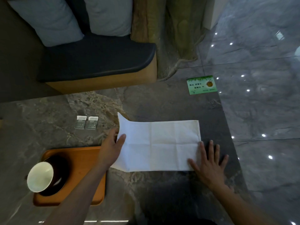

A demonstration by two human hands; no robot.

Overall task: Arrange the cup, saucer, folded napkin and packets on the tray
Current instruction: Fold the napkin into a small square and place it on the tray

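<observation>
A white cloth napkin [159, 146] lies as a long folded strip on the dark stone table. My left hand [112, 147] pinches its left end, which is lifted and curling upward. My right hand [209, 161] rests flat with fingers spread, pressing the napkin's lower right corner onto the table. An orange tray [86, 161] sits at the lower left. A white cup [40, 176] stands on a dark saucer [60, 179] at the tray's left side. Two small grey-and-white packets [86, 122] lie side by side on the table beyond the tray.
A green printed card [201, 84] lies near the table's far right corner. The table's right edge drops to a glossy tiled floor [259, 95]. Behind the table stands a bench with a dark seat cushion [97, 59] and grey pillows [48, 20].
</observation>
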